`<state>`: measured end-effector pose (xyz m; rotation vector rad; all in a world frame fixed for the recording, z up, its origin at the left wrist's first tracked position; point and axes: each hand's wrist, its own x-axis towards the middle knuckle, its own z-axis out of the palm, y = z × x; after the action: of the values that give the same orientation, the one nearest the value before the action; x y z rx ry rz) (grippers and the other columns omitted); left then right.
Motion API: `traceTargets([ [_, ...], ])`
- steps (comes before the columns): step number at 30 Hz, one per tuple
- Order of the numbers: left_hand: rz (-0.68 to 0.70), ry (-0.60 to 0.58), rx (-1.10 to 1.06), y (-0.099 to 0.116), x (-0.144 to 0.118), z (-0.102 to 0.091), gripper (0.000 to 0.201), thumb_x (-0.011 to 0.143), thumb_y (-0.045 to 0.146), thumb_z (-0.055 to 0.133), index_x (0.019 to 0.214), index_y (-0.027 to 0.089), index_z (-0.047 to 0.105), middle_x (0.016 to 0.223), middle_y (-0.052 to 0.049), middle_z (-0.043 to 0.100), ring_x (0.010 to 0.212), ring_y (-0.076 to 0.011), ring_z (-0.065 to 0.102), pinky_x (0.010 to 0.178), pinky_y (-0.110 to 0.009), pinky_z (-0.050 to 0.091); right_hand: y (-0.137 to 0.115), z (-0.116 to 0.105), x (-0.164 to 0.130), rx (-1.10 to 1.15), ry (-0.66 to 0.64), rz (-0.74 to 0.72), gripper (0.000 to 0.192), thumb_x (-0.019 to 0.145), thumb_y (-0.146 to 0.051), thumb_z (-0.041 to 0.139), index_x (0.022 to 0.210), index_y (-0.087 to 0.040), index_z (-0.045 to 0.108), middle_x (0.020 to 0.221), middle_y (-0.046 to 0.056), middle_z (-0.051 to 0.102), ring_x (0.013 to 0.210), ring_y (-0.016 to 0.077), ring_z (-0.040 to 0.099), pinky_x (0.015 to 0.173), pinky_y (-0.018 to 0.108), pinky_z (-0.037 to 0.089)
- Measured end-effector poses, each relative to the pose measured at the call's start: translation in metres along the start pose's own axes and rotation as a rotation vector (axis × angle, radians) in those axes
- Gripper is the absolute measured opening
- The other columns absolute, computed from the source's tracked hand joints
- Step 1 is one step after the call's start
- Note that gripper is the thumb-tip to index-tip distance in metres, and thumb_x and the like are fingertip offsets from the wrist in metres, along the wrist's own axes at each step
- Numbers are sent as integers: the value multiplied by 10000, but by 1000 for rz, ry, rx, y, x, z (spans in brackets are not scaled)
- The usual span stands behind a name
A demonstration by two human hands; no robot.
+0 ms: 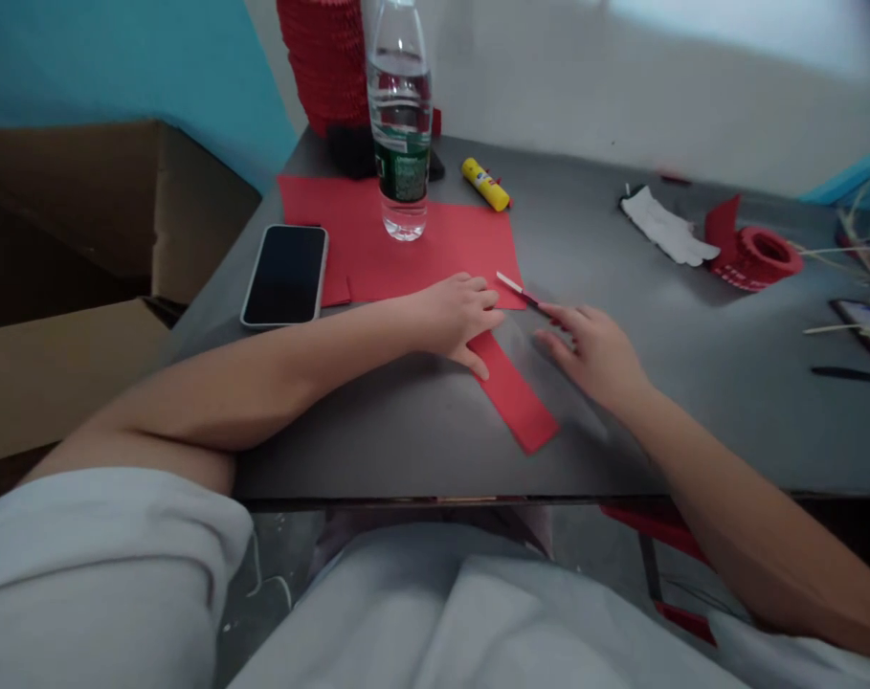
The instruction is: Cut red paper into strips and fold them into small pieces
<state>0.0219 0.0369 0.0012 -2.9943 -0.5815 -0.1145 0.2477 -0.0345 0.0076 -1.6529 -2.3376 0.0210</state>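
— Honestly, your red strip (515,392) lies mid-table under your flat, spread left hand (457,316); could it skid?
— Likely, if you press lightly. Your right hand (593,349) pinches the thin stick (519,288); it could slip.

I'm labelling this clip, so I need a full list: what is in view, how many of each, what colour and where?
table: one, dark grey, spans the view
strip: one, red, table's near middle, under the left fingers
sheets: a few, red, behind the strip
bottle: one, clear, green label, upright on the sheets
phone: one, black, left of the sheets
glue stick: one, yellow, right of the bottle
stick: one, thin, pale and red, at the right fingertips
cloth: one, white, far right
paper ring: one, red, beside the cloth
stack: one, red, far edge
boxes: two, brown cardboard, left
left hand: pressing the strip
right hand: touching the stick
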Motion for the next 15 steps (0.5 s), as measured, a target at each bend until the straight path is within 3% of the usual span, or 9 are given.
traceTargets([
  [2, -9, -22, -22, -1, 4, 0, 624, 696, 705, 554, 910, 127, 645, 944, -158, 632, 894, -268, 530, 772, -320, 320, -15, -1, -8, 146, -101, 14, 446, 863, -406, 514, 1242, -173, 539, 940, 82, 618, 844, 201, 571, 744, 320, 458],
  [5, -8, -72, -91, -1, 6, 1, 551, 714, 681, 558, 813, 146, 649, 830, -111, 654, 787, -219, 540, 694, -283, 311, -31, 4, -13, 117, -193, -15, 522, 811, -457, 574, 1239, -161, 539, 961, 101, 591, 879, 235, 566, 783, 364, 456],
  [9, -3, -66, -145, 2, 0, 6, 505, 740, 644, 575, 876, 161, 633, 721, -61, 641, 677, -180, 547, 626, -258, 306, -43, 11, -5, 79, -293, 61, 555, 742, -511, 632, 1184, -181, 567, 1026, 123, 551, 843, 247, 570, 718, 367, 453],
  [12, 34, 47, -138, 3, -4, 5, 415, 787, 569, 583, 910, 174, 622, 709, -39, 631, 669, -168, 566, 668, -268, 347, -43, 14, 5, 274, -346, 105, 465, 718, -468, 665, 1076, -180, 596, 942, 83, 594, 787, 216, 567, 679, 333, 437],
  [15, 3, 301, -72, 3, -6, -17, 375, 837, 548, 533, 895, 188, 619, 794, -52, 638, 808, -198, 581, 800, -340, 383, -39, 13, 15, 614, -410, 34, 286, 751, -411, 629, 899, -167, 622, 797, 28, 620, 743, 185, 558, 676, 309, 431],
])
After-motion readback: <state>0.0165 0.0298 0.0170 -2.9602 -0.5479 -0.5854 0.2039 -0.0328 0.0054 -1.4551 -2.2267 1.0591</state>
